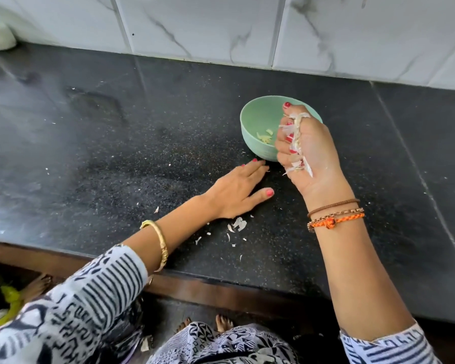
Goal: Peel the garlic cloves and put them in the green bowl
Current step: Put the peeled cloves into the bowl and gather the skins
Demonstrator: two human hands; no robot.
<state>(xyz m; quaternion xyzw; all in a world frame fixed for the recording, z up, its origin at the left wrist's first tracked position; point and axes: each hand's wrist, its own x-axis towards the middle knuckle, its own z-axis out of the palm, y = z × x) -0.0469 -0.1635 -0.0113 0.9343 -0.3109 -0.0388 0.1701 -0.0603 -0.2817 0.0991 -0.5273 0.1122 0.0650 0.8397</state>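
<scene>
One view only, taken from a head-worn camera. The scene is seen from above, looking forward and steeply down over the front edge of the dark surface. The tiled wall is faced at the top of the frame; floor and feet are caught at the bottom. Wide-angle bending is noted at the edges. Both forearms are seen at close range.
</scene>
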